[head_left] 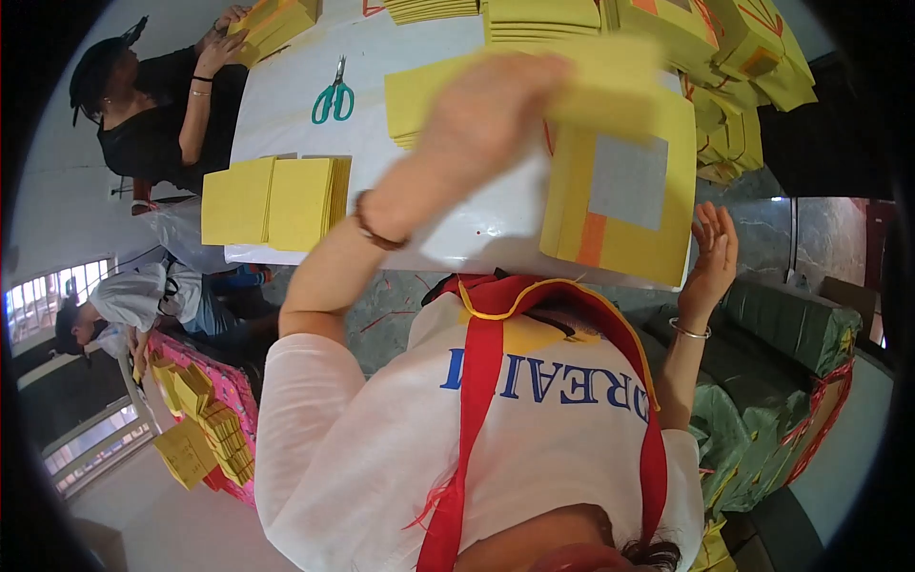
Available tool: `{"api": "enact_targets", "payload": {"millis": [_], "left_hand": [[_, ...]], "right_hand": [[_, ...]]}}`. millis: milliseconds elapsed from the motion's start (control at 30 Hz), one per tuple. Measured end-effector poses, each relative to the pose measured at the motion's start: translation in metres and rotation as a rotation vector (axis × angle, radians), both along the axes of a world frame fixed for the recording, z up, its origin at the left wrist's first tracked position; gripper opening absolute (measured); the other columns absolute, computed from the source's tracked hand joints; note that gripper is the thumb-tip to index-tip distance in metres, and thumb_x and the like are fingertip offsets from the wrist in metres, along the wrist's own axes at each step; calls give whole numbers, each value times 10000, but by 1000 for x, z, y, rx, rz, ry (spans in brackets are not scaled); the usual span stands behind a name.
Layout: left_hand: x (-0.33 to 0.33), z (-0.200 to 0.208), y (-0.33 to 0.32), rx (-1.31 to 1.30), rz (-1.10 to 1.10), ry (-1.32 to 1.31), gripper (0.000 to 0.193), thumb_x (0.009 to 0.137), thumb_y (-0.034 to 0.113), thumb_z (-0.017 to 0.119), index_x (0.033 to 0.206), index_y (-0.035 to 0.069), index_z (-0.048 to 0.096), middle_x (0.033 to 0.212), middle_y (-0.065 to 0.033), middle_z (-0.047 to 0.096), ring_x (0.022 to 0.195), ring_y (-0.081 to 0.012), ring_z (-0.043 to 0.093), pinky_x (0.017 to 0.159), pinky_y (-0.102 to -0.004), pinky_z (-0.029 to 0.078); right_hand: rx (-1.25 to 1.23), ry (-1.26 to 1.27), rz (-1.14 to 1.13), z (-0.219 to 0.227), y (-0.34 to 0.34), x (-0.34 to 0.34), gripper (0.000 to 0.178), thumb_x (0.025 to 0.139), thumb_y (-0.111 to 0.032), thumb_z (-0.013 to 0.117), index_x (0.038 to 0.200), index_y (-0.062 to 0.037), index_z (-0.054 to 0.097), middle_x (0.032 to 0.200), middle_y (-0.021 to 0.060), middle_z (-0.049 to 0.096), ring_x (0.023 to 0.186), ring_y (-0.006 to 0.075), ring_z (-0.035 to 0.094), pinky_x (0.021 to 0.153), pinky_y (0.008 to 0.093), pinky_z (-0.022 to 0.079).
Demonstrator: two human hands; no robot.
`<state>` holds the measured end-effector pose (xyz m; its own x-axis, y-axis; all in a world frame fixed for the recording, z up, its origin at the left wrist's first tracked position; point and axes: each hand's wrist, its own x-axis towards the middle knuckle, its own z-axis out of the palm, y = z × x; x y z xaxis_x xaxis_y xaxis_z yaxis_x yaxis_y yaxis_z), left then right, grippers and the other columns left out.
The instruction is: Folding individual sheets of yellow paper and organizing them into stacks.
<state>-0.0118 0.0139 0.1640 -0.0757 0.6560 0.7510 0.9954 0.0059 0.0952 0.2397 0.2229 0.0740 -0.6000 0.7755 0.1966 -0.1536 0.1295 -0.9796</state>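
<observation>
My left hand [500,100], blurred by motion, is closed on a bundle of yellow paper [610,91]. It holds the bundle above the far part of a thick yellow paper stack [672,205], which has a grey panel and an orange strip on top. My right hand [715,250] is beside this stack's right side, palm up, fingers apart and nothing in them. Behind my left hand lies another yellow paper stack [405,103], partly hidden by my arm. To the left, two yellow paper stacks [307,202] stand side by side at the table's near edge.
Green-handled scissors [334,100] lie on the white table [391,186]. More yellow stacks [543,21] line its far side; tied yellow bundles [729,124] crowd the right. A co-worker [157,114] handles yellow paper at far left. Green wrapped bales [753,410] stand at right.
</observation>
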Motion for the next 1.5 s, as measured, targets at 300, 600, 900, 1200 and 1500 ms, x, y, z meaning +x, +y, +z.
{"api": "enact_targets", "payload": {"millis": [300, 600, 900, 1200, 1500], "left_hand": [[-100, -149, -75, -272, 387, 102, 523, 666, -17, 583, 1180, 54, 521, 1129, -110, 591, 984, -267, 557, 837, -366, 449], [-98, -160, -73, -425, 373, -6, 443, 740, 49, 571, 1180, 54, 521, 1153, -119, 579, 1021, -271, 543, 850, -376, 430], [-92, -156, -76, -502, 294, -38, 427, 803, 119, 564, 1215, 34, 488, 1193, -137, 540, 1065, -287, 500, 878, -396, 408], [-94, -158, -74, -515, 294, 13, 454, 812, 199, 568, 1224, 35, 472, 1161, -133, 538, 1027, -291, 508, 853, -401, 421], [-94, -155, -66, -545, 336, 28, 592, 712, 139, 625, 1264, 73, 422, 1095, -133, 558, 929, -275, 555, 751, -382, 483]], "right_hand": [[55, -116, 47, -2, -18, 2, 299, 942, -105, 435, 1208, 1, 519, 1192, 105, 569, 1112, 149, 511, 933, 258, 387], [18, -110, 32, -4, -23, 3, 298, 909, -15, 450, 1197, 7, 524, 1178, 98, 571, 1127, 158, 502, 967, 271, 361], [-42, -47, 54, -6, -25, 1, 279, 906, -36, 482, 1176, 6, 537, 1186, 92, 568, 1135, 156, 497, 980, 280, 356], [-32, -80, 12, -5, -29, 0, 278, 902, -56, 505, 1172, -10, 547, 1183, 82, 571, 1132, 147, 497, 978, 274, 356], [-23, -40, 18, -12, -27, 0, 278, 902, -56, 508, 1173, -11, 546, 1188, 81, 567, 1145, 142, 487, 973, 272, 363]]}}
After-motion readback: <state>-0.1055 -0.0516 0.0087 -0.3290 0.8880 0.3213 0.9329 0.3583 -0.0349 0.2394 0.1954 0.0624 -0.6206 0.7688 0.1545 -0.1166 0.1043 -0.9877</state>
